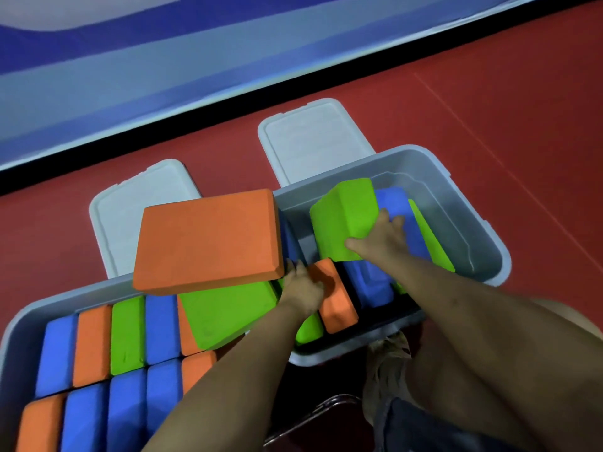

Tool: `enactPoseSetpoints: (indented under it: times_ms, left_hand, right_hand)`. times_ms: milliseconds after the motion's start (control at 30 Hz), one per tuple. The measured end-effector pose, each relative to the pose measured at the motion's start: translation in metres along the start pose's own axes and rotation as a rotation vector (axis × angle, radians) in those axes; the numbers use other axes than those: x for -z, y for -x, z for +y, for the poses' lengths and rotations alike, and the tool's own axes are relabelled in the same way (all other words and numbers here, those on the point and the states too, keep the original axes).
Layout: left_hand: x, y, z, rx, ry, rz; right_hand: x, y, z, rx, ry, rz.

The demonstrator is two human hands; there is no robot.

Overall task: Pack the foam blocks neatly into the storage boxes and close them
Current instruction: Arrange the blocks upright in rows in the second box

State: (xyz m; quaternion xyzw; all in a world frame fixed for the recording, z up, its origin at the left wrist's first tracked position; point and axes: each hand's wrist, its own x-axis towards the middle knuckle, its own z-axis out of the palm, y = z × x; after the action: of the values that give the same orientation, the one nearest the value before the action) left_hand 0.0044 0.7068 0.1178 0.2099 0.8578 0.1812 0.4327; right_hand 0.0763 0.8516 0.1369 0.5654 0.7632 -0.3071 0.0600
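Two grey storage boxes sit on the red floor. The left box (19, 321) holds rows of upright blue, orange and green foam blocks; a large orange block (208, 238) and a green block (228, 314) lie loose on top. The right box (463, 197) holds several blocks. My right hand (381, 238) grips a green block (346, 216) tilted above the right box. My left hand (301, 288) rests on an upright orange block (336, 298) at the right box's near end; its grip is unclear.
Two pale lids lie flat on the floor behind the boxes, the left lid (124, 216) and the right lid (313, 141). A blue-and-white mat with a black edge (195, 119) runs across the back. My knee and shoe (388, 360) are at the lower right.
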Motion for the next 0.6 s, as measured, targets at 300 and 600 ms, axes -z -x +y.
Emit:
enactPoseSetpoints:
  times_ms: [300,600]
  left_hand:
    - [-0.019,-0.028,-0.016,-0.130,-0.446,0.064]
    - [-0.036,-0.036,-0.032,-0.122,-0.609,-0.156]
  right_hand:
    - [0.012,-0.019,-0.047,0.089,-0.006,0.004]
    - [0.015,-0.024,-0.053,0.164,0.062,-0.106]
